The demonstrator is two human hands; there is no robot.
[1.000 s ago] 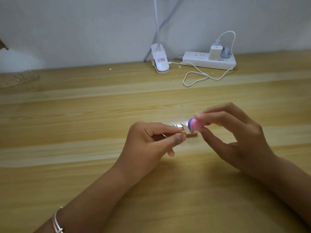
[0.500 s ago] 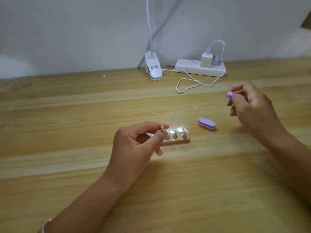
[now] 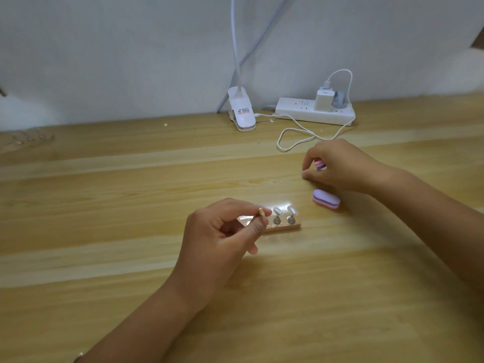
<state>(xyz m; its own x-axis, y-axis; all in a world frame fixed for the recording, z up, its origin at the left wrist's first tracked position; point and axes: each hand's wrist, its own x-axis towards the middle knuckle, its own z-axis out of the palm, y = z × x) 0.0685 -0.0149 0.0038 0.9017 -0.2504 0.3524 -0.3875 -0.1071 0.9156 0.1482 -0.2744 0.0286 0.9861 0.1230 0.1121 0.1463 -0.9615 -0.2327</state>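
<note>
Two hands are busy: the left hand pinches a tiny peg just above the stand, while the right hand grips a buffer low over the table. A slack pinch could let the peg drop and roll away.

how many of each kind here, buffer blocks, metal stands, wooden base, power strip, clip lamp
pink-purple buffer blocks: 2
metal stands in view: 2
wooden base: 1
power strip: 1
clip lamp: 1
total: 7
</note>
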